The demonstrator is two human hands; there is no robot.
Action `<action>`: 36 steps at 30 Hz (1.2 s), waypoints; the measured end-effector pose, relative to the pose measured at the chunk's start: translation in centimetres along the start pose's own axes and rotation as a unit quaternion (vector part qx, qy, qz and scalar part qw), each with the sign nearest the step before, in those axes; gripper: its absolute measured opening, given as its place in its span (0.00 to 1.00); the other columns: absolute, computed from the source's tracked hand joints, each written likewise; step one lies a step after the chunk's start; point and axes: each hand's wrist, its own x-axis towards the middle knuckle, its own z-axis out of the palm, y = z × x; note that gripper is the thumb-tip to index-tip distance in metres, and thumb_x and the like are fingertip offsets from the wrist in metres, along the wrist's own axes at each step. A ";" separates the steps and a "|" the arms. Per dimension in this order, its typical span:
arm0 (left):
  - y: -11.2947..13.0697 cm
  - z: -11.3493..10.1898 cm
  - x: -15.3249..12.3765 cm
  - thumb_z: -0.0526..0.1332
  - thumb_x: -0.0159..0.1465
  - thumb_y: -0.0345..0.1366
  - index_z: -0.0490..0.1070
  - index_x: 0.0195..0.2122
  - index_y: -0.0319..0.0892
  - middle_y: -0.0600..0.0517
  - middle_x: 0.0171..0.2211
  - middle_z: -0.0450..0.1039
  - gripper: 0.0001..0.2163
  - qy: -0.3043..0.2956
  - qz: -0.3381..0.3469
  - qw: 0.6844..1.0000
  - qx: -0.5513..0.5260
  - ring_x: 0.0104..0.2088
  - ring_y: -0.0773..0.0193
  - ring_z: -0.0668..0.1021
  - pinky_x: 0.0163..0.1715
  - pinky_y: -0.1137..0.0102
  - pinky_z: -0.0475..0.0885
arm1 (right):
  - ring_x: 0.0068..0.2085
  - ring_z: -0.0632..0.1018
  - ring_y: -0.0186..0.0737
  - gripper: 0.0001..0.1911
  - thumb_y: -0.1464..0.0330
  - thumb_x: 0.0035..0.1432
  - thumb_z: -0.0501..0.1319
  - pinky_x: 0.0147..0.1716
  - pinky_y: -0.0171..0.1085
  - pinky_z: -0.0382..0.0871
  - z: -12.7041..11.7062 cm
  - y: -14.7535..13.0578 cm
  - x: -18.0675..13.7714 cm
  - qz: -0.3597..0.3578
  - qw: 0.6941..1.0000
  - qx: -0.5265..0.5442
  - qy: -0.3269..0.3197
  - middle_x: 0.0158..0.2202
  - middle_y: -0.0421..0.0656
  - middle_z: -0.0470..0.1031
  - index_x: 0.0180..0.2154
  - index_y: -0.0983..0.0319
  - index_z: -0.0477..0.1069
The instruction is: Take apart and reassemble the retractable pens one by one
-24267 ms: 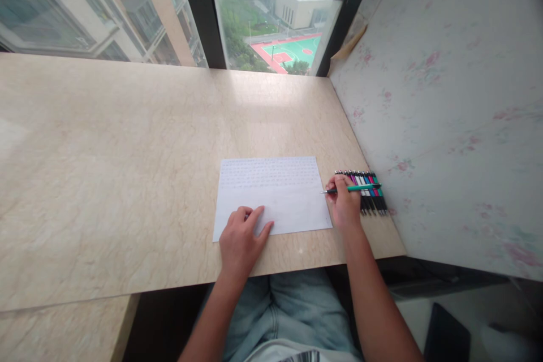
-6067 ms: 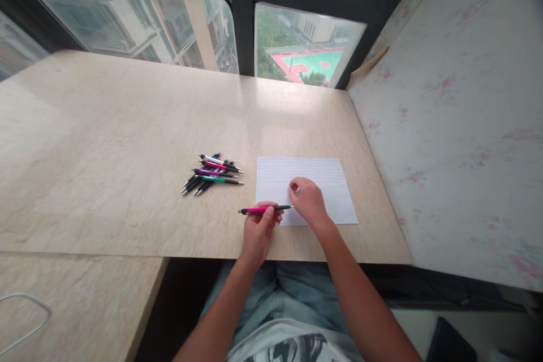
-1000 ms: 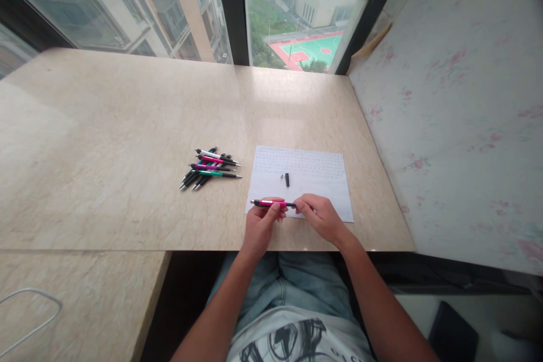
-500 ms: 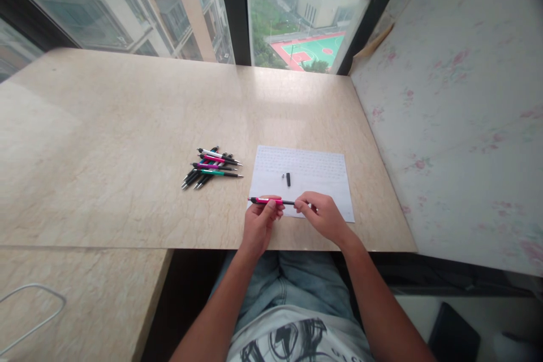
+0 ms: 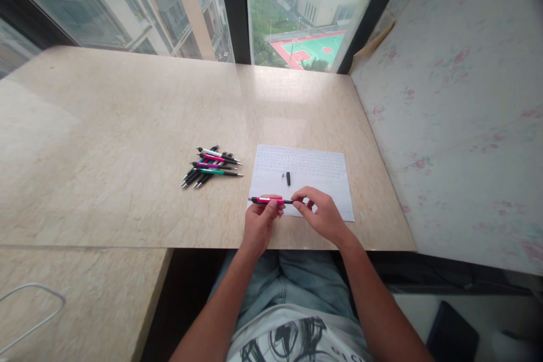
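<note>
My left hand (image 5: 261, 220) is closed around the pink barrel of a pen (image 5: 262, 200), held level above the lower part of a sheet of paper (image 5: 314, 167). Its black clicker end points left, its dark front end right. At that front end, the thumb and fingers of my right hand (image 5: 317, 209) pinch it and partly hide it. On the paper just beyond lie a short black tube-shaped pen part (image 5: 288, 179) and a tiny metallic piece (image 5: 283, 175). Rows of faint handwriting cover the sheet's upper half.
Left of the paper, several pens (image 5: 214, 167) with coloured barrels lie in a crossed pile on the marble-patterned desk (image 5: 127, 124). A white cable (image 5: 51, 288) curves over the lower surface at left. A flower-papered wall (image 5: 449, 124) borders the right side; windows stand behind.
The fingers of my right hand have shifted slightly left along the pen's dark front end and spread a little. My left hand and the pen stay almost in place.
</note>
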 end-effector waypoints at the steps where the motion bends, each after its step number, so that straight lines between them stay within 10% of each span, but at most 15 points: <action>1: 0.0 0.0 0.0 0.68 0.56 0.39 0.78 0.36 0.37 0.49 0.27 0.76 0.11 0.000 0.000 1.000 -0.002 0.27 0.69 0.74 0.29 0.73 0.67 | 0.36 0.76 0.39 0.08 0.64 0.62 0.59 0.28 0.34 0.68 0.0 0.0 0.0 0.007 1.000 0.006 0.009 0.36 0.44 0.77 0.41 0.60 0.72; 8: 0.0 0.1 0.0 0.68 0.56 0.40 0.77 0.35 0.37 0.49 0.27 0.76 0.11 0.010 0.000 1.000 -0.012 0.26 0.70 0.74 0.28 0.74 0.67 | 0.28 0.75 0.36 0.18 0.64 0.67 0.53 0.30 0.36 0.67 -0.1 0.1 0.3 0.020 0.999 -0.031 -0.033 0.25 0.41 0.75 0.27 0.60 0.73; 16: 0.0 0.1 0.1 0.68 0.57 0.39 0.77 0.36 0.37 0.49 0.27 0.76 0.11 0.007 -0.003 1.000 -0.024 0.26 0.70 0.74 0.28 0.74 0.67 | 0.35 0.76 0.38 0.09 0.63 0.60 0.61 0.28 0.34 0.67 0.0 -0.1 0.1 0.023 1.000 -0.017 0.001 0.35 0.43 0.76 0.41 0.60 0.72; 21: 0.0 0.1 0.0 0.68 0.57 0.38 0.78 0.36 0.37 0.49 0.27 0.76 0.10 0.000 0.000 1.000 -0.025 0.27 0.70 0.74 0.28 0.74 0.66 | 0.28 0.75 0.36 0.19 0.64 0.68 0.51 0.31 0.36 0.66 -0.4 -0.3 0.3 0.011 0.999 -0.044 -0.024 0.25 0.41 0.74 0.26 0.61 0.72; 28: 0.3 0.1 0.1 0.69 0.56 0.37 0.78 0.35 0.36 0.49 0.26 0.75 0.10 0.018 -0.012 0.998 -0.062 0.26 0.71 0.73 0.27 0.75 0.65 | 0.35 0.75 0.39 0.03 0.68 0.61 0.60 0.29 0.35 0.69 -0.5 -0.5 0.1 -0.028 0.999 -0.018 0.017 0.34 0.42 0.76 0.36 0.59 0.73; 36: 0.6 0.3 0.1 0.70 0.55 0.37 0.78 0.36 0.35 0.49 0.26 0.75 0.11 0.028 -0.019 0.996 -0.079 0.25 0.72 0.74 0.26 0.76 0.65 | 0.35 0.75 0.38 0.06 0.70 0.61 0.58 0.31 0.35 0.70 -0.8 -0.9 0.0 -0.013 0.999 -0.039 0.014 0.34 0.42 0.76 0.40 0.59 0.73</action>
